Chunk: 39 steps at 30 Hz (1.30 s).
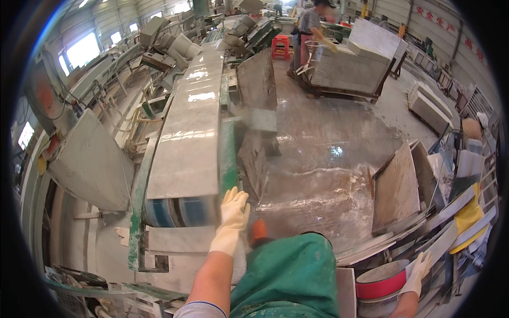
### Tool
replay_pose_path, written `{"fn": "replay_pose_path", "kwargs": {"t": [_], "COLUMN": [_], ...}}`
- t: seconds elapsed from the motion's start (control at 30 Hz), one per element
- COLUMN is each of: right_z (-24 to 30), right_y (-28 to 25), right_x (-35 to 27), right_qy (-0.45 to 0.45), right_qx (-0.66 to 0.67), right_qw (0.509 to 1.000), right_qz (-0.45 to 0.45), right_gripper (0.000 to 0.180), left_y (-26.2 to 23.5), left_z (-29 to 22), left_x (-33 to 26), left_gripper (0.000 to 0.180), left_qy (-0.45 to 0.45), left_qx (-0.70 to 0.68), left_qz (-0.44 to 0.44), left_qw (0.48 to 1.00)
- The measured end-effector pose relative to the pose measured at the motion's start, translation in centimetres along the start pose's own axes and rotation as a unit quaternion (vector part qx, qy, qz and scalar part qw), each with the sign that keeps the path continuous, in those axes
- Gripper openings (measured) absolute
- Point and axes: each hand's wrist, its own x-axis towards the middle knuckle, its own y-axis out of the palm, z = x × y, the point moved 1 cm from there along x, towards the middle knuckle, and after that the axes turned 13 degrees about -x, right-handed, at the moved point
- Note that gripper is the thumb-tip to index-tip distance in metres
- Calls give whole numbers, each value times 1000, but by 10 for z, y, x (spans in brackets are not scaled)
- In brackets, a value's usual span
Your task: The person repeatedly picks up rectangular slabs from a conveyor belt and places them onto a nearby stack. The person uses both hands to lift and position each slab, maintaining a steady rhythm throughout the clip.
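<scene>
My left hand [232,217], in a pale rubber glove, rests with fingers spread against the near corner of a long glossy stone slab [188,127] lying on a green-framed conveyor [228,153]. The slab's end sits over a blue roller [177,211]. My right hand [417,273], also gloved, hangs low at the right, fingers apart and holding nothing, just beside a round red-and-grey tub [383,285]. A green apron [289,275] covers my front at the bottom.
The floor [323,159] is wet and shiny. Stone slabs [395,188] lean on a rack at the right, and a stack of cut slabs [352,66] stands at the back, where another person [310,32] works. A red stool [280,46] stands beside them. Machinery fills the left.
</scene>
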Motion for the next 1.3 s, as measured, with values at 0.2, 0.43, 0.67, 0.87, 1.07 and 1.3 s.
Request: {"fn": "replay_pose_path", "kwargs": {"t": [0.2, 0.43, 0.67, 0.87, 1.07, 1.3], "right_z": [1, 7, 15, 25, 26, 16], "right_y": [-5, -12, -32, -50, -40, -94], "right_x": [27, 34, -11, -62, -62, -58], "right_qy": [10, 40, 34, 60, 122, 142], "right_qx": [-29, -51, -11, 3, 335, 626], "right_qw": [999, 997, 999, 996, 926, 757], "right_qz": [11, 30, 28, 60, 125, 123], "right_gripper": [64, 65, 72, 86, 90, 87], "left_y": [-1, -2, -1, -1, 1, 3], "left_z": [-4, -7, -2, 1, 5, 12], "left_x": [4, 4, 2, -1, -4, -6], "left_gripper": [27, 30, 30, 28, 23, 23], "left_qy": [2, -4, -7, 5, -1, -4], "left_qx": [14, 13, -3, -33, -60, -108], "left_qz": [4, 14, 3, -22, -48, -70], "left_qw": [1000, 1000, 1000, 999, 997, 992]}}
